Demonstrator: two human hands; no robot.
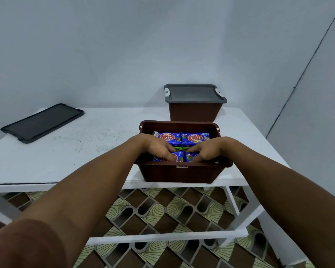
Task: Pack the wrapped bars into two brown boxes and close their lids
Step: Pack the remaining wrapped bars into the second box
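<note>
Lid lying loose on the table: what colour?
The lid is dark grey, seen in the head view.

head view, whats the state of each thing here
near box: open, packed with bars
far box: shut, grey lid on
loose lid: off, flat on the table at left
bars: lying flat in the near box
left hand: presses on the near bars
right hand: presses on the near bars

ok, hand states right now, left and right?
Left hand: open, fingers pressing a wrapped bar in the open brown box.
Right hand: open, fingers pressing the neighbouring bar.
</note>
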